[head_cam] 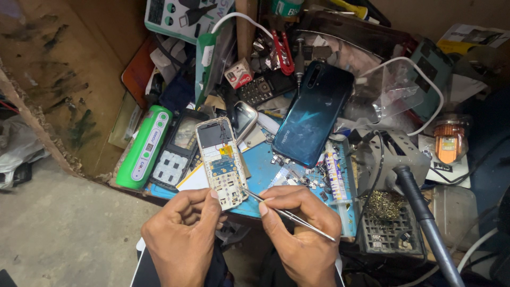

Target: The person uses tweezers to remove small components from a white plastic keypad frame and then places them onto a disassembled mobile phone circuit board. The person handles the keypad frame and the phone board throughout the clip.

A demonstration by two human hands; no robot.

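Note:
My left hand (pixel 183 234) touches the near end of a small opened phone board (pixel 220 159), white and bare of its cover, lying on a blue work mat (pixel 263 170). My right hand (pixel 300 228) holds metal tweezers (pixel 289 214), whose tip points at the board's lower right corner. Beside the board lies a black phone frame with a keypad (pixel 175 151).
A dark blue smartphone (pixel 313 111) lies face down right of the board. A green power bank (pixel 143 146) is at the left. A soldering iron (pixel 425 223) rests in its stand at the right. A syringe tube (pixel 340 186), small screws, cables and loose parts crowd the bench.

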